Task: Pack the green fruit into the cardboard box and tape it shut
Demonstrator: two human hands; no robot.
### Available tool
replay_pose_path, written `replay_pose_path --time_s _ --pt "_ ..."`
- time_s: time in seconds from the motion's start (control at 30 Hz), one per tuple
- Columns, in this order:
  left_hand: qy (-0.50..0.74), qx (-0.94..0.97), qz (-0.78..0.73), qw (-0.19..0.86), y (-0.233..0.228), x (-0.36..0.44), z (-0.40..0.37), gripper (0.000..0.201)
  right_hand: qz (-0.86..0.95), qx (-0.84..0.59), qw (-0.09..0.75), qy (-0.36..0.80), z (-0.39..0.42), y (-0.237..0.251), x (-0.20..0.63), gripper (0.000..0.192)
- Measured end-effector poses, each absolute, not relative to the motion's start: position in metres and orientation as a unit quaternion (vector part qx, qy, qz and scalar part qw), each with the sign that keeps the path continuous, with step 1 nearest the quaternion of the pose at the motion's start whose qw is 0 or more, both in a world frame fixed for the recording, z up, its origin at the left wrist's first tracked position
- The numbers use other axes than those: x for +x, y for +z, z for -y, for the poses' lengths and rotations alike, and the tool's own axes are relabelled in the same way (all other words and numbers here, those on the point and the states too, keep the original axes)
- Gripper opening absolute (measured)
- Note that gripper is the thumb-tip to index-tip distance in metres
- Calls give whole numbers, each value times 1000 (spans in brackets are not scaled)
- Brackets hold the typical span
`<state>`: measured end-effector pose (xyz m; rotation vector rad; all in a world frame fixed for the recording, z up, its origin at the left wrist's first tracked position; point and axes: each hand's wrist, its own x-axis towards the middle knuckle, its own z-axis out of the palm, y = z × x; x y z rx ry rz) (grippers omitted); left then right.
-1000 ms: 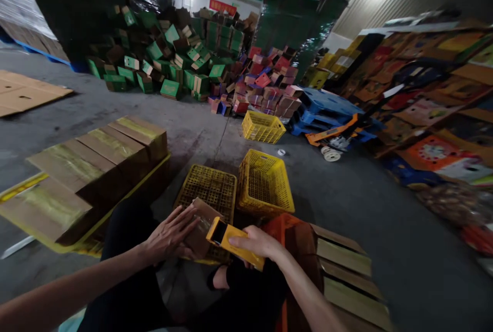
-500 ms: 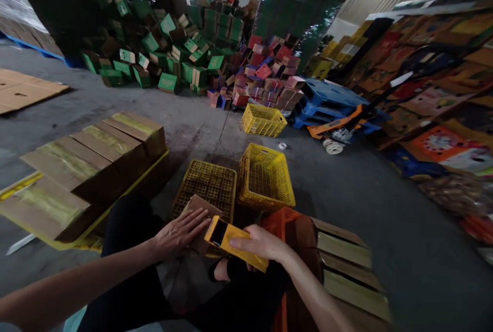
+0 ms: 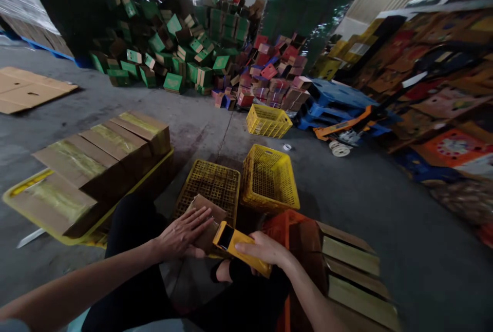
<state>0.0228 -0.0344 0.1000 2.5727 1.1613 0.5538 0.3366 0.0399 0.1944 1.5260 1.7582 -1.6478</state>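
A small brown cardboard box (image 3: 206,234) sits over the near edge of an overturned yellow crate (image 3: 211,180), in front of my knees. My left hand (image 3: 185,232) lies on the box with its fingers stretched out. My right hand (image 3: 265,250) is wrapped round a yellow tape dispenser (image 3: 246,255) with a black part near its front end. That front end is close to the box's right side; whether it touches cannot be made out. My fingers and the dispenser hide part of the box.
Left, taped cartons (image 3: 111,142) fill a yellow crate (image 3: 13,196). Right, an orange crate (image 3: 287,250) holds more taped cartons (image 3: 354,255). Beyond stand an upright yellow crate (image 3: 269,175), a pallet jack (image 3: 346,127), blue pallets (image 3: 335,96) and heaped green boxes (image 3: 173,83).
The tape dispenser has shifted slightly right, away from my left fingertips. My left hand stays on the box, its thumb now more visible. The whole view has shifted a little.
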Motion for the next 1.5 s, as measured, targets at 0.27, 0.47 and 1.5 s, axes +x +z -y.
replay_pose_path --time_s 0.27,0.47,1.5 --pt "349 535 -628 445 86 21 17 82 -598 542 120 -578 -29 189 336 51" --pt "337 496 -620 507 88 18 7 69 -578 551 108 -593 -25 185 335 51" --pt "133 917 -373 55 102 31 24 111 -545 536 63 -642 -5 191 367 53"
